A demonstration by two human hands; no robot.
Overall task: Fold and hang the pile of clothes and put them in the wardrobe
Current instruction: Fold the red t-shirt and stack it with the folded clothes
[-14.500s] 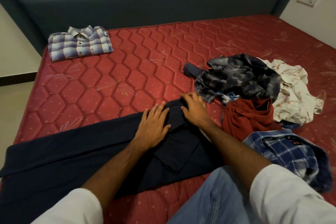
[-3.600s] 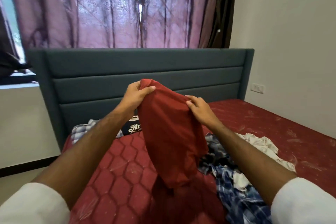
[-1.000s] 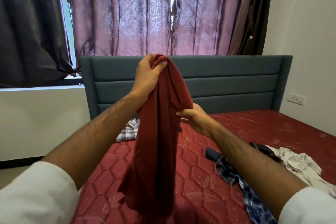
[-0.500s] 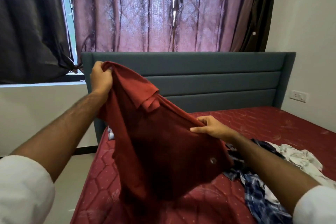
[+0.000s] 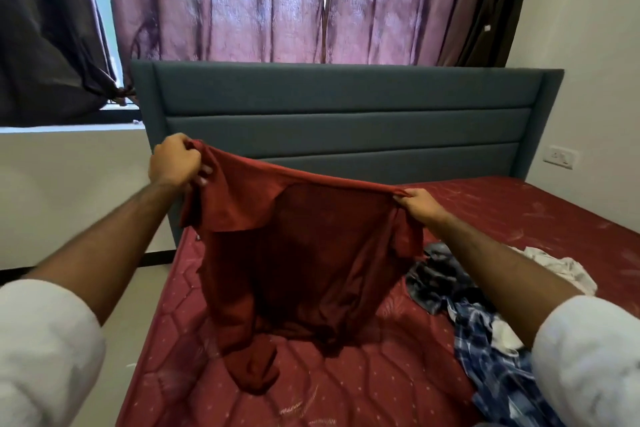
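Observation:
A dark red shirt [image 5: 304, 253] hangs spread out in the air over the bed, its lower end crumpled on the mattress. My left hand [image 5: 175, 161] grips its upper left corner in a fist. My right hand [image 5: 420, 206] pinches the upper right corner, lower than the left. The top edge is pulled taut between both hands. To the right lies the pile of clothes [image 5: 485, 315]: a dark mottled garment, a blue checked shirt and a white printed one.
The red quilted mattress [image 5: 346, 392] runs to a grey-blue padded headboard [image 5: 346, 121]. Purple curtains [image 5: 277, 0] hang behind it. A white wall with a socket [image 5: 558, 157] stands on the right, bare floor on the left of the bed.
My hands have drawn apart and the red shirt has opened out flat between them. My right hand has shifted to the shirt's right corner; my left hand has dropped lower.

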